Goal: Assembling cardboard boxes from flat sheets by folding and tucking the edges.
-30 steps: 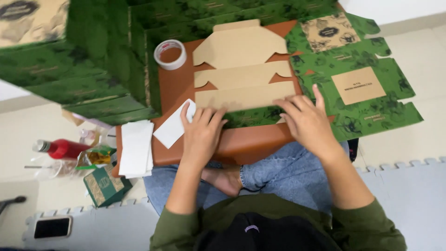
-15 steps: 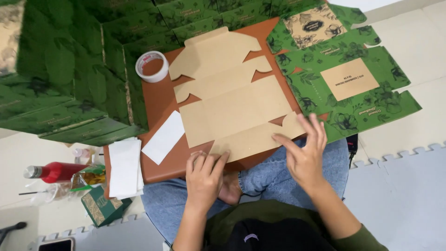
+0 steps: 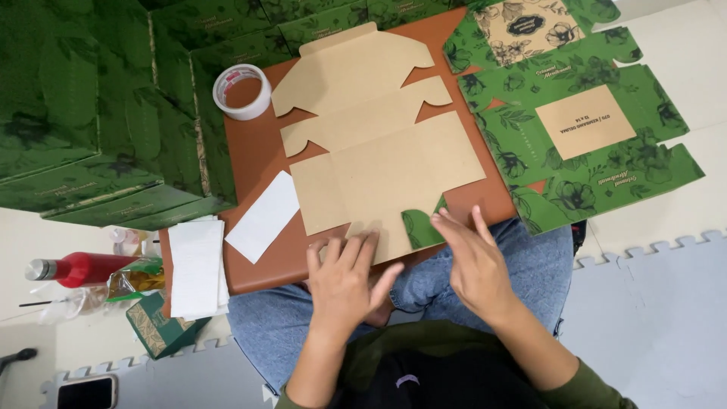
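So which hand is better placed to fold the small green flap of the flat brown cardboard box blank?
Probably the right hand: its fingertips almost touch the green flap.

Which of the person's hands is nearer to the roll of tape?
Left. The left hand lies at the board's near edge, below and right of the roll of tape; the right hand sits farther right.

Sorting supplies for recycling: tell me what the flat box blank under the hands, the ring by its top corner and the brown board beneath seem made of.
Box blank: likely paperboard, matte kraft-brown face, with a green printed side showing at a folded corner, crease lines and die-cut flaps.
Ring: probably a roll of tape, whitish, around a hollow core.
Board: smooth reddish-brown surface, possibly laminate or leatherette; unclear.
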